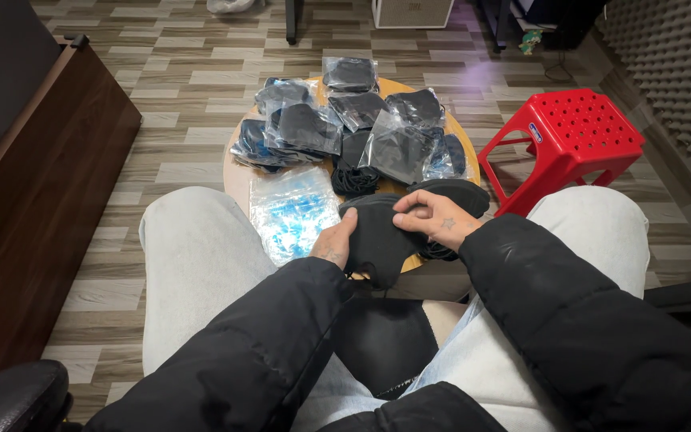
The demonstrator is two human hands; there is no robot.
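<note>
Both my hands hold one black fabric mask [377, 240] above the near edge of a small round wooden table [237, 178]. My left hand [334, 245] pinches its left side, thumb on top. My right hand [435, 219] grips its upper right edge with curled fingers. More loose black masks [459, 194] lie just behind my right hand. Several clear plastic bags holding black masks [305, 128] cover the far half of the table. A stack of empty clear bags with blue print [291, 210] lies at the table's near left. A coil of black cord [353, 180] sits mid-table.
My knees in light trousers flank the table. A red plastic stool [573, 140] stands to the right. A dark wooden cabinet [37, 208] runs along the left. A black chair armrest [13, 396] is at bottom left. Grey foam panels [673, 56] line the right wall.
</note>
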